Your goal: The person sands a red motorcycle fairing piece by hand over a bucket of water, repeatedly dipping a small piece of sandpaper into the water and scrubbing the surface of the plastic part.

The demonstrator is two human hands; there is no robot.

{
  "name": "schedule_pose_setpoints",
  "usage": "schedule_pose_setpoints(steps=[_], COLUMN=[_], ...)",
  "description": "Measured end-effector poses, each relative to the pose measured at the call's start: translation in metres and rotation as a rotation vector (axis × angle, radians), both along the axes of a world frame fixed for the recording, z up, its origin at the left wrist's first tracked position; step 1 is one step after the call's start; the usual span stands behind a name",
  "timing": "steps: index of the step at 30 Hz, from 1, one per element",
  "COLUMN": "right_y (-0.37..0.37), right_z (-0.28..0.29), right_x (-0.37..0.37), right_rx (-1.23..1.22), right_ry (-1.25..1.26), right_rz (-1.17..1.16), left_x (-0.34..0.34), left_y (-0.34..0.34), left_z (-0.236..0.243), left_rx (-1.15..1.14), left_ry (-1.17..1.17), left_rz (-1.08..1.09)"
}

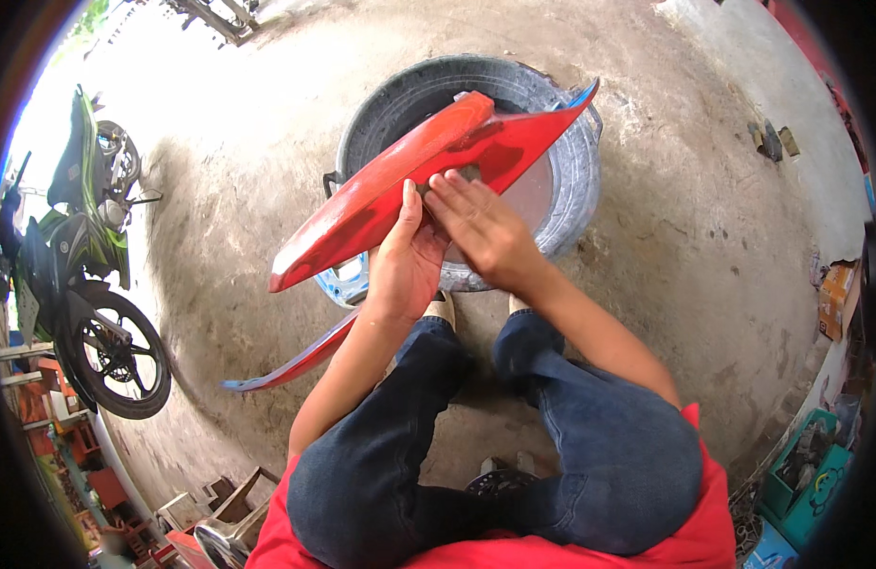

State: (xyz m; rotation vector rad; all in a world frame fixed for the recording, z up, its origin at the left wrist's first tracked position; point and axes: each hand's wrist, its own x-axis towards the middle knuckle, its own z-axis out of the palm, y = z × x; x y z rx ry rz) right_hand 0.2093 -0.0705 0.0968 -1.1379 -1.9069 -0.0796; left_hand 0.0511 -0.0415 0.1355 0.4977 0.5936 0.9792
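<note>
A long red motorcycle body panel (pixel 381 194) is held at a slant above a round dark tub (pixel 370 119). Its surface has wet-looking darker patches, and its right tip shows blue. My left hand (pixel 410 270) grips the panel's lower edge, thumb on the front face and the other fingers hidden behind. My right hand (pixel 485 232) lies against the panel's middle, its fingers together and pressing a small dark grey-brown piece (pixel 469 174), perhaps sandpaper, mostly covered by the fingertips. Cloudy water (pixel 528 194) stands in the tub below.
A second red panel with a bluish tip (pixel 301 365) lies left of my leg. Beside the tub is a blue-and-white piece (pixel 346 282). A green and black motorcycle (pixel 82 247) stands at left. A teal box (pixel 806 474) and a carton (pixel 838 299) sit at right on the concrete floor.
</note>
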Motion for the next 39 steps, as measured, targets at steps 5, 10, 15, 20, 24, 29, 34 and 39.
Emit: schedule_pose_setpoints(steps=[5, 10, 15, 20, 24, 29, 34, 39], right_y=[0.016, -0.004, 0.025, 0.030, 0.024, 0.004, 0.000, 0.002], right_z=[0.002, 0.006, 0.015, 0.027, 0.018, 0.011, 0.000, 0.018], right_x=[0.043, 0.019, 0.027, 0.029, 0.019, 0.025, 0.028, 0.065], right_rx=[-0.014, -0.008, 0.056, 0.052, 0.007, -0.033, 0.034, 0.123], right_ry=[0.192, -0.129, 0.041, -0.015, 0.103, -0.100, -0.014, -0.102], right_rz=[-0.302, 0.037, -0.280, -0.118, -0.207, 0.015, -0.219, -0.257], left_x=[0.011, 0.002, 0.009, 0.000, 0.008, -0.009, -0.005, -0.002], left_y=[-0.002, -0.004, -0.006, -0.005, -0.008, -0.005, -0.004, -0.008], left_z=[0.017, 0.015, 0.020, 0.021, 0.024, 0.021, 0.023, 0.034], left_rx=[0.017, -0.012, 0.055, -0.004, 0.001, -0.048, -0.024, -0.037], left_ry=[-0.022, 0.022, 0.013, -0.067, 0.041, -0.019, -0.016, -0.041], left_rz=[0.005, 0.040, -0.017, -0.096, 0.016, -0.002, 0.023, -0.026])
